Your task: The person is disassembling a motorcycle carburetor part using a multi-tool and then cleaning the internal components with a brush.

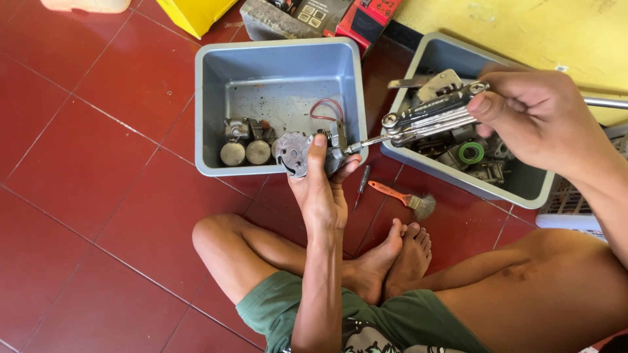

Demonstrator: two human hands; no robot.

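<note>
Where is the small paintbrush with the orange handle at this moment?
In the head view, the paintbrush lies on the red tile floor, just below the right grey tub, between a small screwdriver and the person's feet.

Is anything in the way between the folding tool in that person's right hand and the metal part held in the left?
Nothing visible. The right hand holds the folding multi-tool, and its extended bit reaches straight to the metal part gripped by the left hand, above the grey tub.

Yellow box [195, 13] cut off above
</note>
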